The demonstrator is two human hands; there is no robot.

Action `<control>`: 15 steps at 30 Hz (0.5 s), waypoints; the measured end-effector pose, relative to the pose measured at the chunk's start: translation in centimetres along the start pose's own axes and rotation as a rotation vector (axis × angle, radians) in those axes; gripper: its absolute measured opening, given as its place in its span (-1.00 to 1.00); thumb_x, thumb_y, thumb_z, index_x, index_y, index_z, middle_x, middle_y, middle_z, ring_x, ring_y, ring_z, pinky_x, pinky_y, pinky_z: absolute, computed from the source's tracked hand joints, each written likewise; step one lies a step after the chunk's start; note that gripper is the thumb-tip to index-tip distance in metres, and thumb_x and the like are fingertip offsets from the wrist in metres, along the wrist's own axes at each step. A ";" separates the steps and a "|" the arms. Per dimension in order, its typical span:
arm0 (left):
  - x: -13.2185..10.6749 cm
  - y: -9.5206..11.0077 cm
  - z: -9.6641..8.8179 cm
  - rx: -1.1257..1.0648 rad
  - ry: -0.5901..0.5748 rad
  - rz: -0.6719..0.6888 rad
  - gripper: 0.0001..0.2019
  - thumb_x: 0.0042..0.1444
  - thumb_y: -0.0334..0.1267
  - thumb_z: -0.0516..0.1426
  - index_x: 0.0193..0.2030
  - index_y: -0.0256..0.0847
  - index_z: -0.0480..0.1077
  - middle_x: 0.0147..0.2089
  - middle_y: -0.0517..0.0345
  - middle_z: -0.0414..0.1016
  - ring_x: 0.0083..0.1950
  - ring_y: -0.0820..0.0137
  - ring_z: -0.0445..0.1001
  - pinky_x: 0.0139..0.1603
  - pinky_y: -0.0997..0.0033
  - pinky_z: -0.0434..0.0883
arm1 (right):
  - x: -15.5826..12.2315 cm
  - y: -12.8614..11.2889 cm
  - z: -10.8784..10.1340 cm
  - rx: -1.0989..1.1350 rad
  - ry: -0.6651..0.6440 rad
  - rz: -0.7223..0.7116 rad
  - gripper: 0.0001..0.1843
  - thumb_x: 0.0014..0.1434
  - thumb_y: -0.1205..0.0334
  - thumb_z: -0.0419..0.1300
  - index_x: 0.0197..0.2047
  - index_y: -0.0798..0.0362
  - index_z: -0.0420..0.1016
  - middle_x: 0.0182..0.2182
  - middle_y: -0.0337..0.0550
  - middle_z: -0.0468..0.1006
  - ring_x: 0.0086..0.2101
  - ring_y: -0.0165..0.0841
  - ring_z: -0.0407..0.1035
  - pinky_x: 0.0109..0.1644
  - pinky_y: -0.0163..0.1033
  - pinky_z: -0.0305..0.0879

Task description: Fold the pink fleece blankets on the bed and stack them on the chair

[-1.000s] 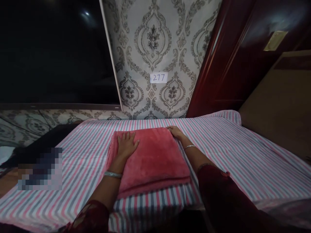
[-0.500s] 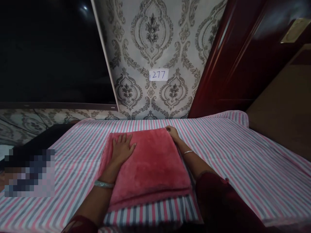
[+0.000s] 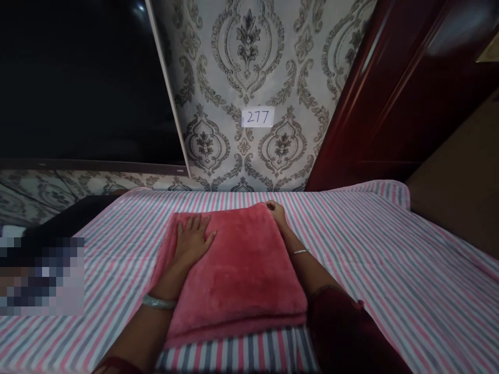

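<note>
A red plush blanket (image 3: 241, 254), folded into a thick square, lies in front of me in the head view. My left hand (image 3: 194, 235) rests flat on its upper left part, fingers spread, with a bangle at the wrist. At the far right corner, my right hand (image 3: 275, 210) has its fingers curled in a pinch on the blanket's edge, and that corner is slightly raised. The folded layers show along the near edge.
A pink, grey and white striped cloth (image 3: 351, 249) covers the surface below. Behind it are a patterned wall with a paper label (image 3: 258, 117), a large dark screen (image 3: 86, 88) and a dark red door (image 3: 374, 98). A pixelated patch hides something at left.
The camera view has shifted slightly, so the blanket's near edge appears lower and closer. Both hands keep their places on the blanket, left flat and right at the far corner.
</note>
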State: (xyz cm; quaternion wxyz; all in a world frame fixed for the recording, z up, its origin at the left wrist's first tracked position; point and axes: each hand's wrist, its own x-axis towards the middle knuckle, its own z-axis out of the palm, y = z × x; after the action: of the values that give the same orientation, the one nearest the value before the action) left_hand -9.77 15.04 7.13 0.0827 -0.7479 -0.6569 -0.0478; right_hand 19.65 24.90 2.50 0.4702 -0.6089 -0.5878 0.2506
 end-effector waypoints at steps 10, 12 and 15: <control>-0.4 0.3 -0.1 -0.044 -0.010 -0.018 -0.39 0.37 0.05 -0.10 0.48 -0.13 0.17 0.52 -0.14 0.14 0.54 0.00 0.05 0.48 -0.27 -0.03 | -1.2 -1.1 -0.6 -0.025 0.004 -0.078 -0.88 -0.05 0.15 0.05 -0.48 -0.01 0.34 -0.52 -0.28 0.39 -0.37 -0.32 0.25 -0.32 -0.30 0.11; -0.7 0.4 -0.1 -0.077 -0.018 -0.018 -0.38 0.37 0.07 -0.09 0.49 -0.10 0.15 0.53 -0.10 0.12 0.54 0.01 0.03 0.49 -0.25 -0.05 | -1.6 -1.2 -1.1 -0.088 0.059 -0.054 -0.91 -0.05 0.18 0.05 -0.51 -0.02 0.29 -0.54 -0.26 0.37 -0.38 -0.31 0.23 -0.33 -0.28 0.07; -1.0 0.3 0.2 -0.124 -0.010 -0.030 -0.35 0.37 0.10 -0.09 0.51 -0.11 0.10 0.55 -0.09 0.06 0.56 0.00 -0.04 0.51 -0.24 -0.11 | -1.7 -0.9 -1.8 -0.242 0.190 0.083 -0.92 -0.07 0.20 0.10 -0.53 -0.04 0.25 -0.58 -0.26 0.34 -0.46 -0.32 0.18 -0.37 -0.25 0.00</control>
State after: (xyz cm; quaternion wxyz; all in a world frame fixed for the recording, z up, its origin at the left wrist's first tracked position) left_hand -9.60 14.08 6.76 0.0322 -0.7418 -0.6643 -0.0861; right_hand 20.50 22.64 3.63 0.4361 -0.7058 -0.5408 0.1384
